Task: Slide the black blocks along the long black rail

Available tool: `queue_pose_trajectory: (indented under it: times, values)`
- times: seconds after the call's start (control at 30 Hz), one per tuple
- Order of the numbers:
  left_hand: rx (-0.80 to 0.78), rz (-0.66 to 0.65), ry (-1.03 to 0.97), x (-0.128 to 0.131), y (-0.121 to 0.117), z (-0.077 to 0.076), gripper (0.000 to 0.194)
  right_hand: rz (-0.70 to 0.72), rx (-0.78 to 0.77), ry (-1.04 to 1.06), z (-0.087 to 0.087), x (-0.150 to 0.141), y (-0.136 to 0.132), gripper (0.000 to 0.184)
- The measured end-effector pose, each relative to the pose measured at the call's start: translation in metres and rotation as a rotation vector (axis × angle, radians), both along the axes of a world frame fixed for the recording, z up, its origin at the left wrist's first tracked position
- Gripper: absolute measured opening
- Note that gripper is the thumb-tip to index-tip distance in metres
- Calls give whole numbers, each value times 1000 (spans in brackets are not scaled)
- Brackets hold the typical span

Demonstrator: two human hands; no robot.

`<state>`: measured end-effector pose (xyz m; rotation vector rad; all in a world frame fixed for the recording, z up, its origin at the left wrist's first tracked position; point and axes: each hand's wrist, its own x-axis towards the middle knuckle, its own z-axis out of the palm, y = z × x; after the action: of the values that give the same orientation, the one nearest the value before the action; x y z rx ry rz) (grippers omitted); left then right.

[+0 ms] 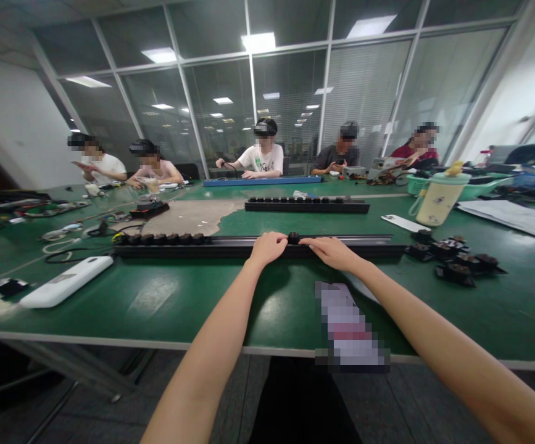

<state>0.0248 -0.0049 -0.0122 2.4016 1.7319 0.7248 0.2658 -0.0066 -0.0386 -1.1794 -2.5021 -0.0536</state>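
While both hands flank one black block point(294, 238) midway along the near rail point(188, 251), the step in hand looks like seating or sliding that block there. Fingers curled, the left hand point(268, 248) meets the block's left side; the right hand point(332, 252), fingers straighter, meets its right; whether either grips it cannot be told. A row of similar blocks point(173, 240) stands at the rail's left end, and loose blocks point(460, 271) lie on the tabletop point(110, 308) past its right. The next move seems to call for even fingertip pressure, with the block square to the rail.
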Motion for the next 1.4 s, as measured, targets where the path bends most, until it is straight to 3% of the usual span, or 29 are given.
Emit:
queue_pose_trajectory:
  times: [1.17, 1.4]
  values:
    - [-8, -6, 71, 2, -1, -2, 42, -21, -4, 128, 3, -1, -5, 37]
    - [-46, 130, 81, 5, -6, 2, 36, 12, 12, 184, 0, 0, -3, 34]
